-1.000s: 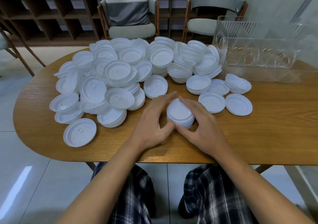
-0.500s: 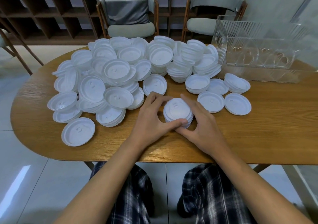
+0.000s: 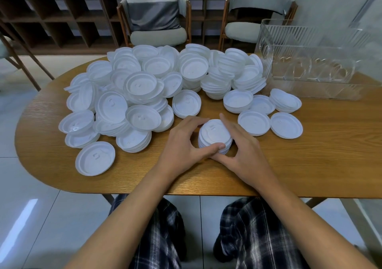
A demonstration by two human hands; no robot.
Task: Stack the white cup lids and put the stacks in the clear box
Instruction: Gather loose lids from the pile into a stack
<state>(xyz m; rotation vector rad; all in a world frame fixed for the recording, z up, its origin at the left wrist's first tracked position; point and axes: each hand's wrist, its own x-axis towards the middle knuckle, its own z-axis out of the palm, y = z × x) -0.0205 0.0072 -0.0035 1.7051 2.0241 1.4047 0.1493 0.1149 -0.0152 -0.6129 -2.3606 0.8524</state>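
Note:
A short stack of white cup lids [image 3: 215, 133] stands on the wooden table [image 3: 310, 165] in front of me. My left hand [image 3: 186, 144] grips the stack from the left, fingers curled over its far edge and thumb along its near edge. My right hand [image 3: 239, 146] cups it from the right, fingers along its side and thumb under the near edge. A big heap of loose white lids [image 3: 144, 91] covers the table's back left. The clear box [image 3: 314, 62] stands at the back right, nothing visible inside it.
Small lid stacks [image 3: 237, 101] and single lids [image 3: 286, 125] lie to the right of my hands. One lid [image 3: 95, 158] lies alone near the front left edge. Two chairs [image 3: 157, 20] and a wooden shelf stand behind the table.
Both hands have closed in tighter round the stack, and my left fingers have curled further over its top edge. The stack stays in the same place.

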